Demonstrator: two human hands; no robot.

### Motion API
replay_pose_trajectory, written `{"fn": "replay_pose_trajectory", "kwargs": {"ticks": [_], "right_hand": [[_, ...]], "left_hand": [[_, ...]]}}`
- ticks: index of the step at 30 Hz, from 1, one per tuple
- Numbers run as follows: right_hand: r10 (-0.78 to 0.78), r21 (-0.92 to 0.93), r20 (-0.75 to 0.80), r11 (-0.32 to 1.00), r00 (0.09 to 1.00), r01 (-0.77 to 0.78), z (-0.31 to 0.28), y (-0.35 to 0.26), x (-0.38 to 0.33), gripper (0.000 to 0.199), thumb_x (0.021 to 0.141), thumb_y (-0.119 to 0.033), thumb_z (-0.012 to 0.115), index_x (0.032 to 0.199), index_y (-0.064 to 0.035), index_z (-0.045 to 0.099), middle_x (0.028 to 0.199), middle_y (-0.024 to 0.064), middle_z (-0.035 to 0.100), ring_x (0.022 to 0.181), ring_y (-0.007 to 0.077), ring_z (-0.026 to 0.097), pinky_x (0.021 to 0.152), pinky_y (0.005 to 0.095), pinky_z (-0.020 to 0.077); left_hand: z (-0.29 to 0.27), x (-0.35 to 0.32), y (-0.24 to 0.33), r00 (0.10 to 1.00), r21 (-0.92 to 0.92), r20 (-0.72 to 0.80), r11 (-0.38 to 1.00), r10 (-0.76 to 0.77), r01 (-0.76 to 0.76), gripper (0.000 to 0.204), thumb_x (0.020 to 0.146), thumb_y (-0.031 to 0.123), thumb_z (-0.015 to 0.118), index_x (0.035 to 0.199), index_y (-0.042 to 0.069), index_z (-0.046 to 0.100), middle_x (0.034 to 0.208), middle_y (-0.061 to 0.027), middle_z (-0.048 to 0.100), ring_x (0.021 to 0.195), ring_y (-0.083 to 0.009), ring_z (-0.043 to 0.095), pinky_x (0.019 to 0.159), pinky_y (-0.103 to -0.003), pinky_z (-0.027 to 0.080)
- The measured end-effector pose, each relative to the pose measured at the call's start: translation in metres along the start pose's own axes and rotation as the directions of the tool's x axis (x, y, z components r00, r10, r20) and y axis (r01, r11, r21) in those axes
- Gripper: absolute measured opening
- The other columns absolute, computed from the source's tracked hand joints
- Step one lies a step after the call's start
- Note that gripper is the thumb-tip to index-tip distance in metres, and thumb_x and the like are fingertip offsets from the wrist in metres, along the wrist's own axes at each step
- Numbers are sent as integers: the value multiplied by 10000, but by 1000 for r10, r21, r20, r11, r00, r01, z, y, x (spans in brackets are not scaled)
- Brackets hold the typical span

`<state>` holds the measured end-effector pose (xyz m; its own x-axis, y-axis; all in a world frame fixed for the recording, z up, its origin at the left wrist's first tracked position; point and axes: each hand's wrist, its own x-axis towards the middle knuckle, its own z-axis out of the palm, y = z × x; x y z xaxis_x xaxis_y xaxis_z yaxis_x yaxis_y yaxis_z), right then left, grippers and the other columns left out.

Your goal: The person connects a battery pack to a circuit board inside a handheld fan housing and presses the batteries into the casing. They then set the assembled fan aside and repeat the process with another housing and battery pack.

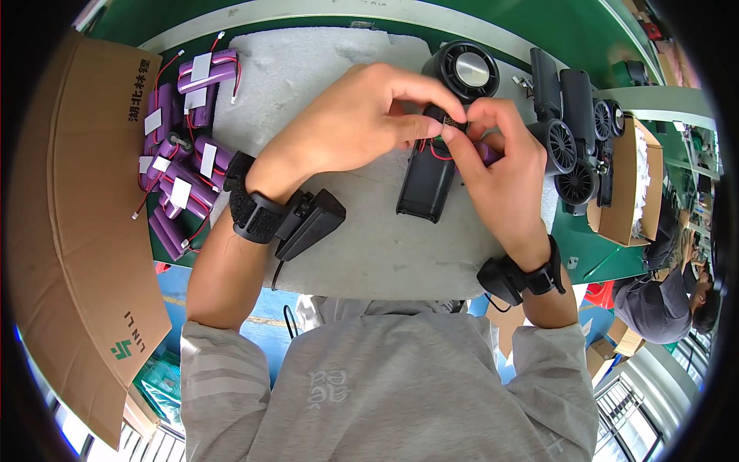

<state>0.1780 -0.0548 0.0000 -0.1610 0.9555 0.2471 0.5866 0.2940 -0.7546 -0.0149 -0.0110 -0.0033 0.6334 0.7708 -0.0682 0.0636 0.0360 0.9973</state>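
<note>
A black handheld fan lies on the pale foam mat [362, 254], its round head [471, 69] at the far end and its open handle housing [424, 185] toward me. My left hand [362, 119] reaches over the fan's neck, with thumb and index finger pinched at the thin red wires [437, 155]. My right hand [504, 169] meets it there, its thumb and index tips closed at the same spot. A purple battery pack [488, 153] sits partly hidden within my right hand's curled fingers. Whatever small end lies between the fingertips is mostly covered.
Several purple battery packs [181, 192] with red leads and white labels lie at the left, beside a large cardboard box [85, 231]. Several black fans [576, 138] stand to the right, next to a small carton [650, 185]. Farther right, a person in dark clothing [654, 308] sits.
</note>
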Motion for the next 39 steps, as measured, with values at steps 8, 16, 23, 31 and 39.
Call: {"fn": "replay_pose_trajectory", "kwargs": {"ticks": [8, 16, 23, 31, 39], "right_hand": [[-7, -47, 143, 999, 990, 13, -10, -5, 6, 209, 818, -43, 736, 889, -31, 539, 673, 28, 532, 527, 44, 469, 471, 217, 358], [-45, 105, 451, 994, 891, -3, -37, -30, 0, 232, 778, 46, 696, 951, -28, 561, 837, 86, 622, 710, 152, 620, 672, 277, 489], [-312, -154, 341, 912, 887, 380, -42, -25, -1, 317, 741, 136, 638, 1020, 3, 568, 1055, 153, 664, 953, 319, 665, 835, 357, 528], [-147, -198, 356, 953, 923, 229, -51, -75, -14, 310, 760, 89, 667, 1053, 11, 607, 1076, 157, 664, 963, 339, 655, 823, 386, 539], [-201, -345, 343, 882, 918, 322, -49, -68, -24, 100, 754, 33, 707, 846, 27, 669, 1021, 153, 682, 864, 316, 670, 749, 385, 552]], "left_hand": [[-3, -5, 8, 998, 277, -9, 959, 60, -55, 182, 897, 18, 621, 1052, 23, 716, 893, -62, 655, 794, -119, 577, 717, -260, 467], [-14, -13, 13, 984, 317, -33, 935, 177, -158, 217, 879, 56, 608, 1066, 53, 717, 895, -157, 692, 802, -249, 654, 745, -337, 502], [-24, -17, 18, 984, 261, -8, 950, 180, -171, 332, 752, 44, 652, 1077, 59, 715, 814, -142, 665, 735, -238, 642, 693, -338, 502], [-17, -34, 39, 992, 283, -116, 959, 58, -23, 328, 752, -35, 645, 1060, 59, 706, 876, -67, 646, 758, -133, 586, 685, -287, 485], [-10, -42, 39, 976, 343, -165, 936, 140, -76, 290, 707, 11, 636, 987, 33, 710, 837, -170, 673, 746, -311, 651, 696, -387, 504]]}}
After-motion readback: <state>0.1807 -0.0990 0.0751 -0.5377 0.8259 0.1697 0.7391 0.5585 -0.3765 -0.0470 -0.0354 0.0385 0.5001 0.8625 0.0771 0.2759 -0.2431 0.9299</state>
